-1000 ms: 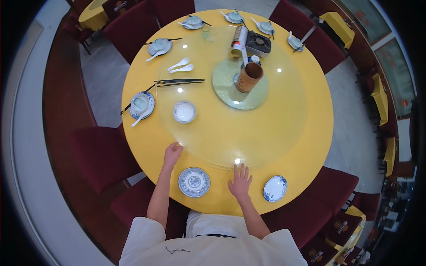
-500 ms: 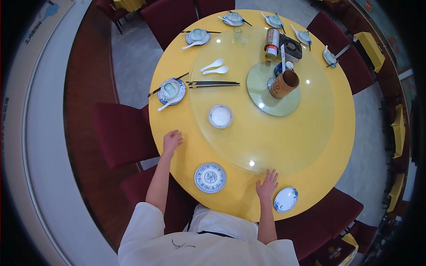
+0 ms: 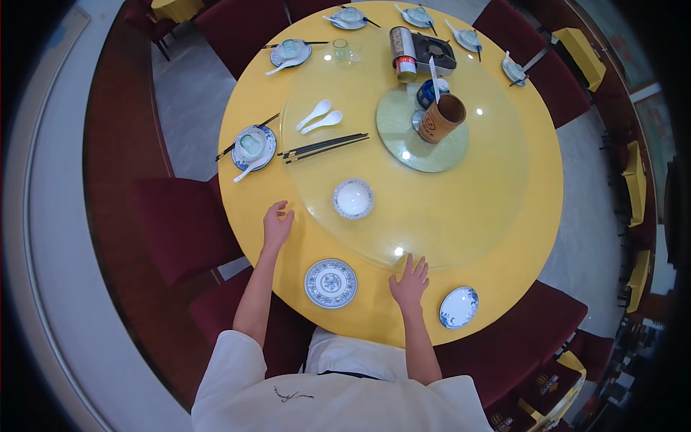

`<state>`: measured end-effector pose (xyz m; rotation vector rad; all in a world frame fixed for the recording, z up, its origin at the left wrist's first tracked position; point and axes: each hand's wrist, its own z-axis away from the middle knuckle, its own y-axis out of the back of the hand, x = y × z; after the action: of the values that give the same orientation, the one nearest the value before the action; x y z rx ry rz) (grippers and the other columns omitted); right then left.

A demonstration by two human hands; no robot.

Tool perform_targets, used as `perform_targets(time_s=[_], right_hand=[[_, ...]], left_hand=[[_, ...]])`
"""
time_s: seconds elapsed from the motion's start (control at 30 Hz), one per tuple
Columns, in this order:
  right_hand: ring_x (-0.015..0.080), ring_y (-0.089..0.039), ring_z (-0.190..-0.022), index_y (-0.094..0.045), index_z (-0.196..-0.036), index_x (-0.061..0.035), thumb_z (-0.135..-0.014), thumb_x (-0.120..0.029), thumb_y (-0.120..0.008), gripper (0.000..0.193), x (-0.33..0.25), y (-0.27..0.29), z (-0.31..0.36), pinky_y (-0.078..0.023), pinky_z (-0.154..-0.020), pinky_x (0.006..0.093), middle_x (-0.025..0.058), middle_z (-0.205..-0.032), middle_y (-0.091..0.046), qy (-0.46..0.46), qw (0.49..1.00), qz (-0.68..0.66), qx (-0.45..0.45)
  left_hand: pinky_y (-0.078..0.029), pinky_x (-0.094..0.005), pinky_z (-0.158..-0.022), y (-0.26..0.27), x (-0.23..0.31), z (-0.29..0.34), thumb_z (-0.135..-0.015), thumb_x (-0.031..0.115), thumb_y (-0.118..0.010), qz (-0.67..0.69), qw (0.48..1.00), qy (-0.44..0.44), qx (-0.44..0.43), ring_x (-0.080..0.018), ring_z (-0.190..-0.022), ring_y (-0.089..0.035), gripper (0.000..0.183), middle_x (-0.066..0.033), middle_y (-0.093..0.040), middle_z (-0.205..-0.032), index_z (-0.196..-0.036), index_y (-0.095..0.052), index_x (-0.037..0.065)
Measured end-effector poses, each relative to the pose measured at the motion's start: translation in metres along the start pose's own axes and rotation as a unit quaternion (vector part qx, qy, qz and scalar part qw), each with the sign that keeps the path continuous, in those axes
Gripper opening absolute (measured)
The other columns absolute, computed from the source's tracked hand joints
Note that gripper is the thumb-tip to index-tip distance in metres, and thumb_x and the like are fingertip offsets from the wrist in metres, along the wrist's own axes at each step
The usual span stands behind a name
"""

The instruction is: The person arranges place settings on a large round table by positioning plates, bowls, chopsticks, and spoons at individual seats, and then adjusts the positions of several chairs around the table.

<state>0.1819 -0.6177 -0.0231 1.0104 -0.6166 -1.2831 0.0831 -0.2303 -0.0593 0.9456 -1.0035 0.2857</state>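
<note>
Yellow cloth point(image 3: 374, 309) covers the round table point(image 3: 245, 209) filling the middle of the frame; a clear glass turntable point(image 3: 468, 209) lies on it. Left hand point(image 3: 276, 227), left of centre: over the cloth just outside the turntable rim, fingers loosely curled, nothing gripped. Right hand point(image 3: 409, 286), lower centre: fingers spread and released, tips at the near turntable edge; contact with the glass cannot be told. Blue-and-white patterned plate point(image 3: 330, 284) sits lower centre, between the forearms, touched by neither hand. Smaller white plate with blue floral edge point(image 3: 458, 307): lower right, near the right hand. On the turntable: white bowl with patterned rim point(image 3: 353, 199) near frame centre; black chopsticks point(image 3: 327, 143) and two white soup spoons point(image 3: 330, 119) farther up, left of centre. Pale green disc point(image 3: 392, 147), upper centre, bears a brown cylindrical holder point(image 3: 441, 122) and a blue jar point(image 3: 426, 93). Portable stove point(image 3: 435, 52) beyond, upper right of centre, a canister point(image 3: 402, 45) beside it. Place setting point(image 3: 250, 146) at upper left; maroon chair point(image 3: 183, 223) at left.
</note>
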Motion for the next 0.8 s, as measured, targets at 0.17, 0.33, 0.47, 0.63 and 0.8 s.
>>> perform_targets(time_s=[0.17,0.33,0.47,0.63,0.8], right_hand=[[0.0403,-0.016,-0.148,-0.024,-0.155,-0.0162,-0.081,-0.031,-0.066,0.086,0.015,0.013,0.000,-0.028,-0.107,0.0685,0.0225,-0.161,-0.014,-0.017,1.000,0.014,0.007],[0.0369,-0.014,-0.150,-0.026,-0.153,-0.0160,-0.081,-0.028,-0.065,0.083,0.037,0.018,-0.012,-0.028,-0.108,0.0687,0.0190,-0.162,-0.015,-0.038,0.999,-0.010,0.013],[0.0372,-0.014,-0.149,-0.028,-0.152,-0.0155,-0.081,-0.026,-0.066,0.081,0.056,0.021,-0.024,-0.028,-0.108,0.0683,0.0178,-0.162,-0.015,-0.058,0.998,-0.023,0.024],[0.0394,-0.015,-0.149,-0.030,-0.151,-0.0145,-0.080,-0.026,-0.066,0.080,0.074,0.030,-0.034,-0.029,-0.108,0.0675,0.0192,-0.161,-0.016,-0.073,0.996,-0.024,0.034],[0.0441,-0.019,-0.146,-0.036,-0.149,-0.0122,-0.081,-0.027,-0.065,0.076,0.064,0.021,-0.027,-0.030,-0.108,0.0661,0.0234,-0.158,-0.020,-0.025,0.996,-0.027,0.085]], left_hand=[[-0.046,-0.0417,-0.098,-0.009,0.022,-0.006,-0.081,0.012,-0.071,-0.067,0.993,-0.102,0.001,-0.0345,-0.109,-0.057,0.037,-0.0189,-0.061,-0.117,-0.115,-0.064,0.001],[-0.041,-0.0445,-0.104,-0.021,0.036,-0.008,-0.081,0.011,-0.070,-0.138,0.976,-0.165,-0.015,-0.0373,-0.121,-0.048,0.041,-0.0199,-0.055,-0.126,-0.120,-0.061,0.002],[-0.042,-0.0450,-0.103,-0.028,0.042,-0.016,-0.082,0.010,-0.069,-0.187,0.956,-0.226,-0.022,-0.0373,-0.124,-0.046,0.043,-0.0185,-0.053,-0.130,-0.124,-0.058,0.003],[-0.042,-0.0501,-0.100,-0.043,0.052,-0.027,-0.084,0.012,-0.067,-0.251,0.945,-0.207,-0.030,-0.0360,-0.125,-0.046,0.043,-0.0164,-0.052,-0.132,-0.125,-0.058,0.004],[-0.042,-0.0543,-0.095,-0.057,0.062,-0.024,-0.087,0.016,-0.066,-0.296,0.935,-0.191,-0.027,-0.0331,-0.122,-0.048,0.041,-0.0145,-0.053,-0.129,-0.126,-0.058,0.006]])
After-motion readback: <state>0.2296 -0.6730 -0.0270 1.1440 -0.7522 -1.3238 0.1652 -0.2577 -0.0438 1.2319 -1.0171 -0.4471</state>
